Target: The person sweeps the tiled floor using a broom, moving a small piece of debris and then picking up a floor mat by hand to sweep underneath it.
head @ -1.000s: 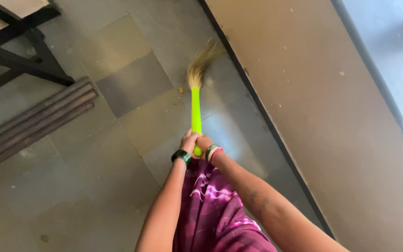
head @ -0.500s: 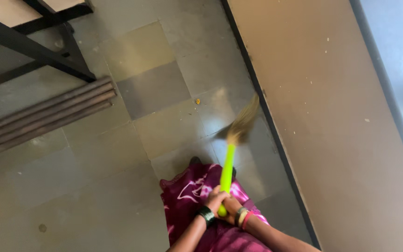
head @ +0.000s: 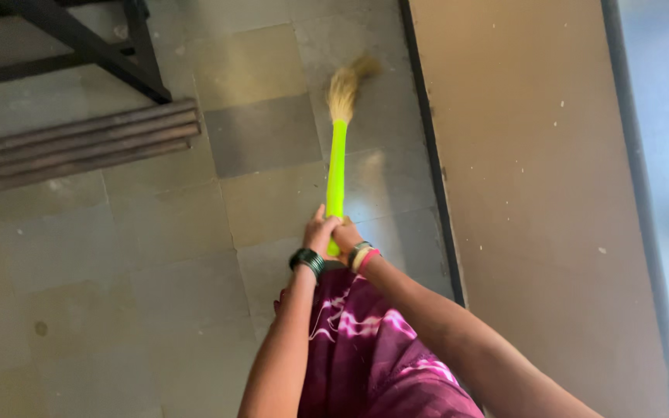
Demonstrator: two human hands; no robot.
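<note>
Head view, looking down. Both hands grip the lower end of a broom (head: 336, 166) with a bright green handle: the left hand (head: 320, 232) and the right hand (head: 345, 234) sit side by side, touching, with the fingers of each clamped around the handle. A dark band circles the left wrist; pale and pink bangles circle the right. The broom extends away from the body, its straw-coloured bristles (head: 346, 85) reaching the tiled floor (head: 156, 248) near the dark strip (head: 431, 155) that borders a brown wall panel (head: 528, 193). The bristles are blurred, so whether they touch the tiles cannot be told for certain. At upper left lie several dark bars (head: 79, 147) on the floor, beside a black metal frame (head: 94, 46). A magenta patterned garment (head: 365, 348) fills the lower centre. As a judgement, sweeping is under way: no gathered heap of dust is visible, and small specks and stains remain on the tiles at left, so much of the floor appears left to cover.
</note>
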